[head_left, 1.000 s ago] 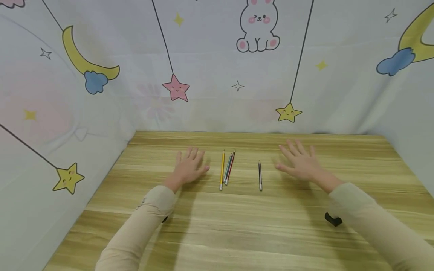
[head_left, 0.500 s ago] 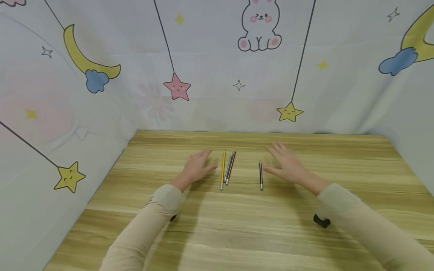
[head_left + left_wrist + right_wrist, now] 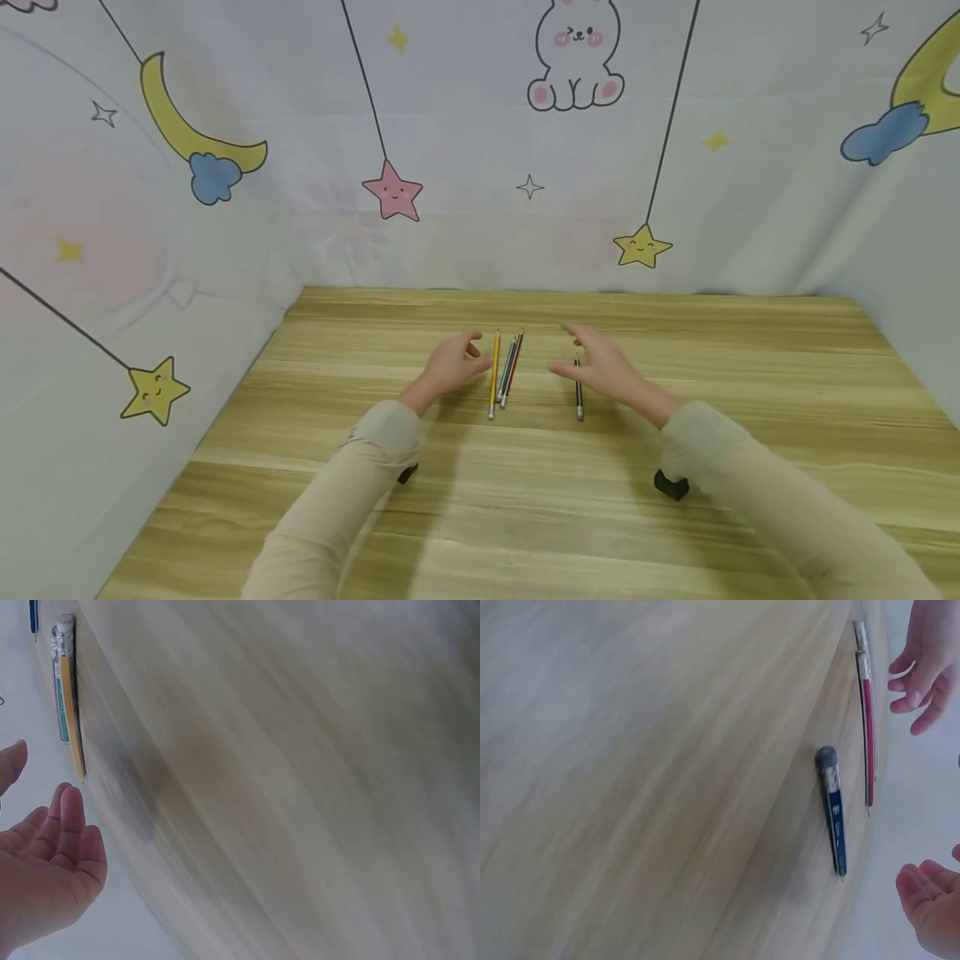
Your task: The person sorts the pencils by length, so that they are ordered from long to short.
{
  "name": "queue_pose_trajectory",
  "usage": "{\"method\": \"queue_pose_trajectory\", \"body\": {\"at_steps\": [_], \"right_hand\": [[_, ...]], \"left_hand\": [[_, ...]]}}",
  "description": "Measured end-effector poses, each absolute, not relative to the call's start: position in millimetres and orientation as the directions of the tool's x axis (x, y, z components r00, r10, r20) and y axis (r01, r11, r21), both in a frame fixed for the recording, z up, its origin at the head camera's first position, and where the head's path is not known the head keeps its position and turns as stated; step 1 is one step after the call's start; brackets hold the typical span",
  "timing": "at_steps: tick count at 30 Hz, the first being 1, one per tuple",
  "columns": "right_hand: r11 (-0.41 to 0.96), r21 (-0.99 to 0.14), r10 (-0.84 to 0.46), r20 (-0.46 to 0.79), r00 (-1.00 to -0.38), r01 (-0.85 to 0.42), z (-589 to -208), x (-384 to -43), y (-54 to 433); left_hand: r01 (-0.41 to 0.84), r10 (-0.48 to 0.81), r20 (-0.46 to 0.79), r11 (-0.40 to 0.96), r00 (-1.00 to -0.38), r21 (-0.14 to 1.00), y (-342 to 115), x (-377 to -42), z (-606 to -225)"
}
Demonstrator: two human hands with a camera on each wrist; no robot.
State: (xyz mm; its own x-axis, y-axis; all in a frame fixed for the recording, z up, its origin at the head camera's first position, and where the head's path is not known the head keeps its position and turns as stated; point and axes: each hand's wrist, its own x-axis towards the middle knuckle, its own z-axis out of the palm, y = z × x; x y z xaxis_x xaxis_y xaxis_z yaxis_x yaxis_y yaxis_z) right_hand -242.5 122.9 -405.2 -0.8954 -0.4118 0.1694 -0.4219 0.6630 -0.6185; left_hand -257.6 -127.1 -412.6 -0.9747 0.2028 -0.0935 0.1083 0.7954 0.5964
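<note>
Dark pencil [image 3: 579,400] seen near-to-far on table [image 3: 525,508], eraser end near; far part overhung by right hand [image 3: 606,365], nearer of two. Yellow pencil [image 3: 494,377] seen just right of left hand [image 3: 452,365]. Both hands' fingers loosely bent, thumbs apart, nothing held.

Near the head view's centre, the left hand [image 3: 448,365] and right hand [image 3: 603,364] are held apart, fingers loosely bent, sleeved arms [image 3: 780,492] extended from the bottom edge.
</note>
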Motion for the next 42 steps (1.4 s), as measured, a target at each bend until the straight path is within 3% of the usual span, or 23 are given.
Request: {"method": "queue_pose_trajectory", "body": {"at_steps": [8,15,42], "right_hand": [[0.542,-0.8,-0.343,0.07,-0.937,-0.259,-411.2,-248.6,100.6],[0.484,-0.873,-0.292,-0.094,-0.952,-0.062,-416.4,-252.6,79.8],[0.678,-0.734,-0.206,-0.135,-0.969,-0.042,-429.8,-261.8,40.6]], "left_hand": [[0.023,0.161,-0.147,0.745,-0.976,0.667,-119.3,-260.2,-413.6],[-0.013,0.134,-0.163,0.733,-0.977,0.681,-114.8,-261.1,-416.9],[-0.025,0.121,-0.195,0.788,-0.973,0.615,-108.5,-263.8,-422.2]]}}
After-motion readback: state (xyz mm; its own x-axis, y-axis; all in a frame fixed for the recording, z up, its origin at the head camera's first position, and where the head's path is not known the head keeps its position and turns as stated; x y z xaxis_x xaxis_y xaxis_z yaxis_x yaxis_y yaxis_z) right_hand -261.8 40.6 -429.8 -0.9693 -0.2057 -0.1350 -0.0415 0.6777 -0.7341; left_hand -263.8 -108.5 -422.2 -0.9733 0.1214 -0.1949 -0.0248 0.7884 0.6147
